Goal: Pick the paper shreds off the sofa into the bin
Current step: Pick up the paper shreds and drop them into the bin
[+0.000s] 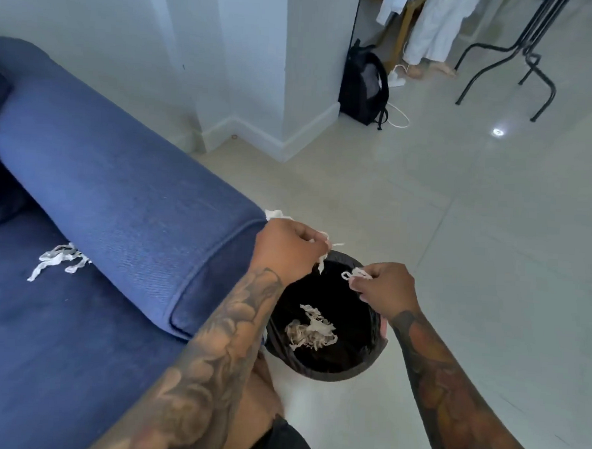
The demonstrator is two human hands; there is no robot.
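- Your left hand [288, 249]: above the far-left rim of the bin, just off the end of the sofa arm; its fingers [312, 237] are pinched shut on a few white paper strips [323, 260] that dangle over the bin's opening.
- Your right hand [385, 285]: above the right side of the bin; its fingers are curled closed around a small looped white shred [355, 273].
- Round bin lined with a black plastic bag [355, 368]: stands on the floor just beside the front corner of the sofa, its left edge hidden behind your left forearm.
- Crumpled heap of pale paper shreds [311, 330]: lies at the bottom of the bin, near the middle.
- Blue fabric sofa [118, 194]: fills the left half of the view; its padded arm runs diagonally and ends at a piped edge next to the bin.
- Loose cluster of white shreds on the seat cushion [59, 258]: tucked against the inner side of the arm, well apart from the bin.
- Pale glossy tiled floor [476, 233]: open to the right of and beyond the bin.
- Black backpack [363, 87]: leans at the white wall corner, far from the bin.
- Black metal stand legs [509, 57]: far right, at the top edge.
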